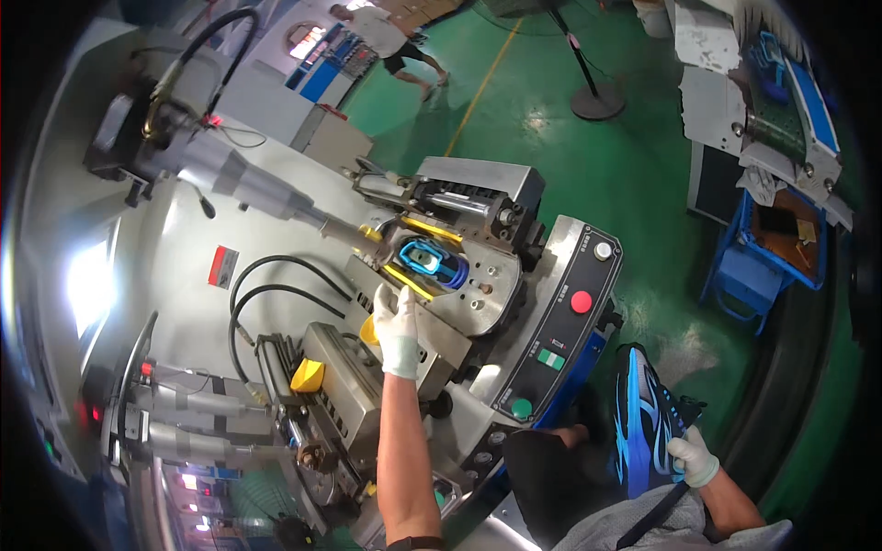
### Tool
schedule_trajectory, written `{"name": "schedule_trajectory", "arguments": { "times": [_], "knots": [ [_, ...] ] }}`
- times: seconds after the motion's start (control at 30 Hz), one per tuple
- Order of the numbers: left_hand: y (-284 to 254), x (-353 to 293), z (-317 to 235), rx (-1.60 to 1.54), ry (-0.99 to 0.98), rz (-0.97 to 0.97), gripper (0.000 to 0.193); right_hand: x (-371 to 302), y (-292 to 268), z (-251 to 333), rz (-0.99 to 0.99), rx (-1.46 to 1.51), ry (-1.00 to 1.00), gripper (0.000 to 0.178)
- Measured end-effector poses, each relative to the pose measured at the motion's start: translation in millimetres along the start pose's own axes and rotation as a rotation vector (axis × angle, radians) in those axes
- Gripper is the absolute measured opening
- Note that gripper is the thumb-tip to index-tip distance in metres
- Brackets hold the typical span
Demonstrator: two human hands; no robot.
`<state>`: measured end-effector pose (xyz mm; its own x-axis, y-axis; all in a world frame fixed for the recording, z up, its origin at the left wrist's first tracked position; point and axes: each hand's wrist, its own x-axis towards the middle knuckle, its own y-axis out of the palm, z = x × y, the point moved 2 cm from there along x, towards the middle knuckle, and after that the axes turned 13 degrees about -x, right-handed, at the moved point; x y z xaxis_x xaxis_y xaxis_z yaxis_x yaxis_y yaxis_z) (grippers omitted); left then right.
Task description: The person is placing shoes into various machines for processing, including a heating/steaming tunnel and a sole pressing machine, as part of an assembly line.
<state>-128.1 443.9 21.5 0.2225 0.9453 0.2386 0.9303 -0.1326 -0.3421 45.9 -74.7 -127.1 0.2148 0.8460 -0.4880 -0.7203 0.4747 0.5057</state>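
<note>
My left hand (397, 329), in a white glove, reaches up to the grey metal press machine (464, 308) and rests with fingers spread on its plate, just below a blue shoe part (432, 260) clamped between yellow pads. My right hand (694, 456), also gloved, grips a black and blue sneaker (643, 418) held low at my right side, near my lap.
A slanted control panel (560, 321) with red, green and white buttons sits right of the clamp. Black hoses (266, 294) and cylinders (197, 413) lie to the left. Beyond, on the green floor (588, 174), are a walking person (390, 41), a stanchion (595, 96) and a blue cart (767, 248).
</note>
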Motion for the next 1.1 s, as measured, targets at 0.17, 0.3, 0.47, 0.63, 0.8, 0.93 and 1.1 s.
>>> {"name": "schedule_trajectory", "arguments": {
  "times": [0.17,0.3,0.47,0.63,0.8,0.93,1.1],
  "knots": [
    [16,88,69,0.037,0.041,-0.102,0.048,30,8,22,0.036,0.076,0.0,0.085],
    [84,109,58,0.054,-0.028,-0.041,0.05,31,-5,-3,-0.053,0.111,-0.028,0.097],
    [104,121,51,0.071,-0.158,-0.161,0.057,31,2,-6,-0.048,0.164,-0.021,0.098],
    [59,146,75,0.078,0.107,-0.131,0.026,31,11,-1,-0.027,0.108,-0.061,0.1],
    [25,115,23,-0.408,0.252,-0.182,0.021,30,32,30,-0.073,-0.021,-0.061,0.095],
    [7,2,-87,-0.456,0.445,-0.239,0.022,40,27,44,-0.152,-0.199,-0.083,0.076],
    [-61,-161,-107,-0.41,0.612,0.033,0.012,105,102,130,-0.128,-0.491,-0.625,0.077]
  ]
}}
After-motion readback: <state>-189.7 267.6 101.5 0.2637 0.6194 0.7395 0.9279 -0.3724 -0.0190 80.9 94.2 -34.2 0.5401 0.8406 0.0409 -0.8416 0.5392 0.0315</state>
